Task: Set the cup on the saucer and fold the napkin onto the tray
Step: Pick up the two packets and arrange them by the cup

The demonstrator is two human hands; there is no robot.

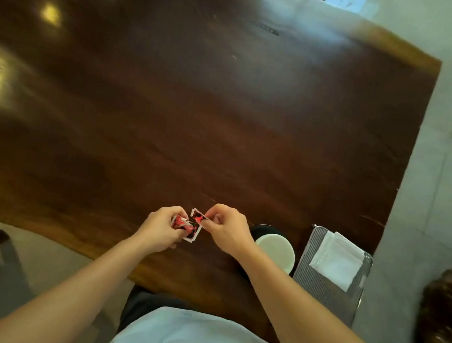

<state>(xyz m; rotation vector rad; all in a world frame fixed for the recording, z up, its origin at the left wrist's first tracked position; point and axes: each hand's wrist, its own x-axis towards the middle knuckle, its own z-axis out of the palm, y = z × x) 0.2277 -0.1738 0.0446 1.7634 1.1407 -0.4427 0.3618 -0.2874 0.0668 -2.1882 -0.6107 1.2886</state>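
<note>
Both hands sit low centre of the frame, pinching one small red, black and white packet (192, 224) between them: left hand (160, 227) curled tight on its left end, right hand (226, 229) nipping the upper right corner with thumb and forefinger. I read it as a sachet being torn or opened, print too blurred to say what it is. Packet is held just above the surface (227, 101), not resting on it.

Task things are at lower right. Cup (275, 251), white, looks to sit on a dark saucer (260, 229), which peeks out at the cup's upper left; my right wrist covers part of it so I cannot confirm it is seated square. Tray (318, 287), grey ribbed, lies just right of the cup at the surface edge. Napkin (337, 260), white, lies folded on the tray's upper half.

My judgement: both task goals look about done, the packet is a side step. To do it well I would keep the left grip firm, pull the right corner away in a short tear, and keep elbows clear of the cup, which is very close to my right forearm. Risk is a jerk knocking the cup or spilling contents.
</note>
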